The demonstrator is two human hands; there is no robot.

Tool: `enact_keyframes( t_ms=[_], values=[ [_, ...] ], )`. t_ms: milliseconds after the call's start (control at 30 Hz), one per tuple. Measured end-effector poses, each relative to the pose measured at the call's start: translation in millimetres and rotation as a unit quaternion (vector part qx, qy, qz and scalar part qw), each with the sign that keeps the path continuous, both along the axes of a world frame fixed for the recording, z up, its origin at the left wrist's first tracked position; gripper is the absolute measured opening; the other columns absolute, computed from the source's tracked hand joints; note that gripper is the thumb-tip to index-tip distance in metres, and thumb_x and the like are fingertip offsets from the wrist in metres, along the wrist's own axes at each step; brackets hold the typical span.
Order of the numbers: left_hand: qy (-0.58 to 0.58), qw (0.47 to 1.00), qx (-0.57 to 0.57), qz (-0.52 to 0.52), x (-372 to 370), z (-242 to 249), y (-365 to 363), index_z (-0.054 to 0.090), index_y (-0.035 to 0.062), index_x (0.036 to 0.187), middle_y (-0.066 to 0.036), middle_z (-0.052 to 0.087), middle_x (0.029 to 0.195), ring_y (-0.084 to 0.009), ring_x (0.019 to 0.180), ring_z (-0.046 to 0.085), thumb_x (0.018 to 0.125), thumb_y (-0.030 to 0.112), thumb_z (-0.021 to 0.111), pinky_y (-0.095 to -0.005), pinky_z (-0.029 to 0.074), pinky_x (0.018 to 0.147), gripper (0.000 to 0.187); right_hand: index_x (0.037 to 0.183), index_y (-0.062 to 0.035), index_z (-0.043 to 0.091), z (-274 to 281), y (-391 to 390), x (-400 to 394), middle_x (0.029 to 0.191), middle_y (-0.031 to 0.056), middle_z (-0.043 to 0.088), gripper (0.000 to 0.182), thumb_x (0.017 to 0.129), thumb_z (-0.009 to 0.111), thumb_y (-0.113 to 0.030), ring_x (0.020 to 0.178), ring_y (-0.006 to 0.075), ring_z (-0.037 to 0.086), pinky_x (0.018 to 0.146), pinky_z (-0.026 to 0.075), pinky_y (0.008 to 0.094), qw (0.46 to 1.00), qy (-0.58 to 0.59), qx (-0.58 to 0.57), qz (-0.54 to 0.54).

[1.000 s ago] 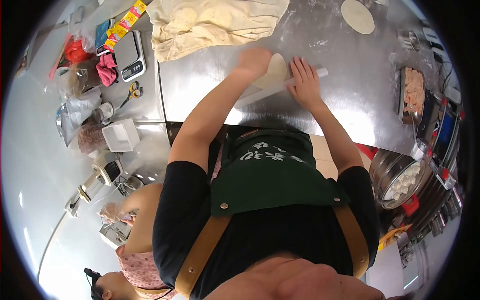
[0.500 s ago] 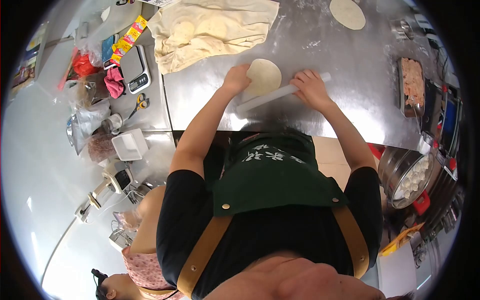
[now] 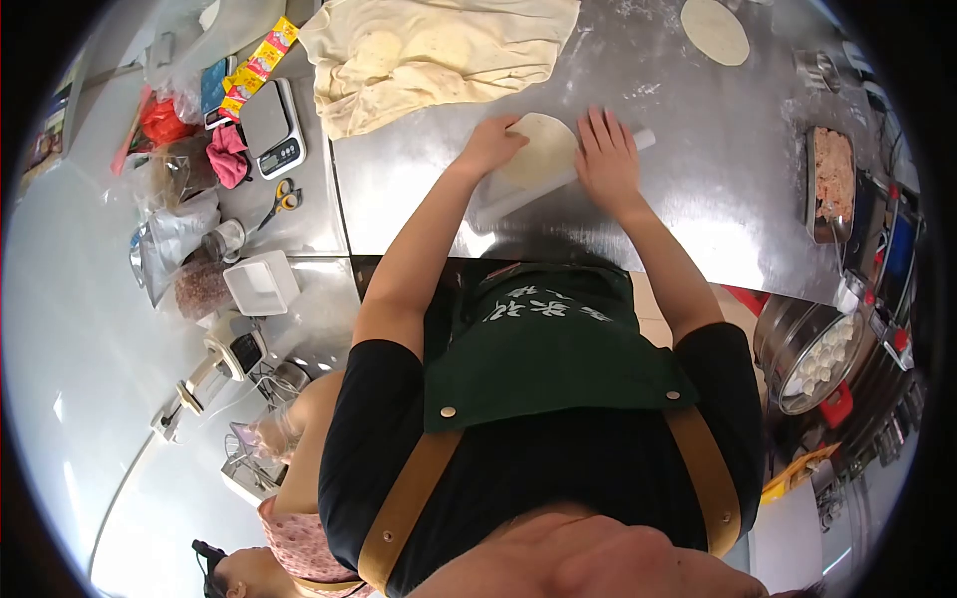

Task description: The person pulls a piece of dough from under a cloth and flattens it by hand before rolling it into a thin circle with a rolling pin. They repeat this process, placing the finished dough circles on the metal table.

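Observation:
A thin round of dough (image 3: 541, 149) lies on the steel table in front of me. My left hand (image 3: 495, 144) is closed, with its fingertips pinching the round's left edge. Across the near right edge of the dough slants a white rolling pin (image 3: 528, 199). My right hand (image 3: 607, 162) lies flat over the pin's right part, fingers stretched forward and slightly apart, palm on the pin. Beyond my left hand, a cream cloth (image 3: 449, 80) is draped over rounded lumps. Another flat dough round (image 3: 715, 32) rests at the far right.
A metal tray of minced filling (image 3: 832, 179) stands on the right, above a pot of white pieces (image 3: 822, 361). Left are a kitchen scale (image 3: 271, 128), scissors (image 3: 283, 202) and a white tub (image 3: 261, 284). Another person (image 3: 299, 538) is close at my lower left.
My right hand has shifted left along the rolling pin, and its curled fingers have straightened out. My left hand remains at the dough's edge. The view has shifted slightly.

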State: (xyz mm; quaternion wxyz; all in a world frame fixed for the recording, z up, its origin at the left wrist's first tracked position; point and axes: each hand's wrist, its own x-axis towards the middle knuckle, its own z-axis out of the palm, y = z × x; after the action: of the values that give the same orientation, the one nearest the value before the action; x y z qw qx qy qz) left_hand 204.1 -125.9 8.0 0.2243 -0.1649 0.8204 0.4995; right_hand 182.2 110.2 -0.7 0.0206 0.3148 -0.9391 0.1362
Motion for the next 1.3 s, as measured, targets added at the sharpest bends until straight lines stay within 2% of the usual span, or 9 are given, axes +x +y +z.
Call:
enact_keyframes(
  t_ms=[300, 400, 500, 600, 700, 800, 967, 1167, 1300],
  values=[
    [-0.035, 0.996, 0.02, -0.075, -29, -3, -3, 0.072, 0.0008, 0.094, -0.016, 0.07, 0.087, -0.0283, 0.084, 0.068, 0.068, 0.019, 0.077, -0.0366, 0.051, 0.074, 0.032, 0.139, -0.0046, 0.045, -7, -2, 3, 0.145, 0.0141, 0.044, 0.054, 0.09, 0.052, -0.026, 0.135, 0.0319, 0.04, 0.11, 0.029, 0.0505, 1.0, 0.009, 0.012, -0.009],
    [-0.007, 0.989, -0.027, -0.149, -33, -11, -4, 0.071, 0.002, 0.091, -0.017, 0.07, 0.089, -0.0317, 0.086, 0.067, 0.066, 0.022, 0.079, -0.0405, 0.051, 0.075, 0.033, 0.141, -0.0049, 0.043, -3, -37, -33, 0.148, 0.0144, 0.04, 0.058, 0.09, 0.053, -0.031, 0.137, 0.0308, 0.038, 0.111, 0.027, 0.0507, 1.0, 0.014, 0.016, -0.013],
    [0.058, 0.954, -0.158, -0.249, -30, 7, 5, 0.07, 0.0013, 0.091, -0.017, 0.069, 0.091, -0.0309, 0.089, 0.066, 0.073, 0.02, 0.074, -0.0395, 0.05, 0.077, 0.027, 0.141, -0.0052, 0.042, -11, -34, -34, 0.15, 0.0138, 0.037, 0.061, 0.089, 0.056, -0.035, 0.138, 0.0295, 0.035, 0.113, 0.024, 0.0503, 1.0, 0.019, -0.01, 0.0],
    [0.063, 0.945, -0.239, -0.215, -13, 32, 28, 0.069, 0.0036, 0.09, -0.018, 0.068, 0.09, -0.0356, 0.089, 0.064, 0.075, 0.021, 0.072, -0.0423, 0.049, 0.077, 0.023, 0.137, -0.0063, 0.046, -9, 12, -4, 0.151, 0.0133, 0.034, 0.062, 0.085, 0.063, -0.036, 0.139, 0.0293, 0.033, 0.115, 0.022, 0.0507, 0.998, -0.023, -0.022, 0.045],
    [0.102, 0.94, -0.244, -0.216, 8, 65, 47, 0.068, 0.0052, 0.097, -0.017, 0.068, 0.088, -0.0359, 0.088, 0.064, 0.078, 0.02, 0.071, -0.0424, 0.05, 0.077, 0.024, 0.123, -0.0106, 0.057, 11, 58, 21, 0.14, 0.0094, 0.045, 0.052, 0.075, 0.074, -0.025, 0.134, 0.0277, 0.039, 0.114, 0.024, 0.0501, 0.992, -0.081, -0.008, 0.101],
    [0.135, 0.982, -0.079, -0.102, 16, 79, 47, 0.067, 0.0045, 0.101, -0.018, 0.068, 0.088, -0.0364, 0.086, 0.064, 0.078, 0.018, 0.07, -0.0422, 0.05, 0.075, 0.027, 0.112, -0.013, 0.06, 18, 83, 30, 0.125, 0.0058, 0.052, 0.043, 0.072, 0.076, -0.019, 0.125, 0.0258, 0.045, 0.114, 0.026, 0.0489, 0.984, -0.116, 0.011, 0.135],
    [0.041, 0.982, -0.167, -0.081, 10, 32, 34, 0.068, 0.0042, 0.101, -0.02, 0.067, 0.093, -0.0379, 0.09, 0.064, 0.078, 0.015, 0.068, -0.0439, 0.051, 0.078, 0.026, 0.106, -0.0143, 0.061, 38, 86, 10, 0.109, 0.0035, 0.055, 0.037, 0.072, 0.075, -0.017, 0.113, 0.0236, 0.05, 0.114, 0.028, 0.0468, 0.983, -0.114, -0.006, 0.144],
    [0.05, 0.997, -0.051, -0.03, 4, -2, 19, 0.069, 0.0046, 0.106, -0.016, 0.069, 0.091, -0.0292, 0.082, 0.065, 0.079, 0.012, 0.063, -0.0373, 0.05, 0.074, 0.028, 0.106, -0.0109, 0.059, 28, 49, -39, 0.112, 0.0065, 0.054, 0.035, 0.077, 0.073, -0.023, 0.114, 0.026, 0.05, 0.112, 0.028, 0.0496, 0.978, -0.122, -0.051, 0.163],
    [-0.027, 0.997, 0.039, 0.059, 1, 13, 27, 0.068, 0.0002, 0.111, -0.011, 0.068, 0.087, -0.0181, 0.077, 0.062, 0.081, 0.008, 0.06, -0.0309, 0.048, 0.071, 0.032, 0.121, -0.008, 0.057, 5, 13, -42, 0.132, 0.0114, 0.051, 0.043, 0.086, 0.062, -0.031, 0.127, 0.0284, 0.045, 0.112, 0.027, 0.05, 0.999, -0.003, -0.044, 0.022]
  ],
)
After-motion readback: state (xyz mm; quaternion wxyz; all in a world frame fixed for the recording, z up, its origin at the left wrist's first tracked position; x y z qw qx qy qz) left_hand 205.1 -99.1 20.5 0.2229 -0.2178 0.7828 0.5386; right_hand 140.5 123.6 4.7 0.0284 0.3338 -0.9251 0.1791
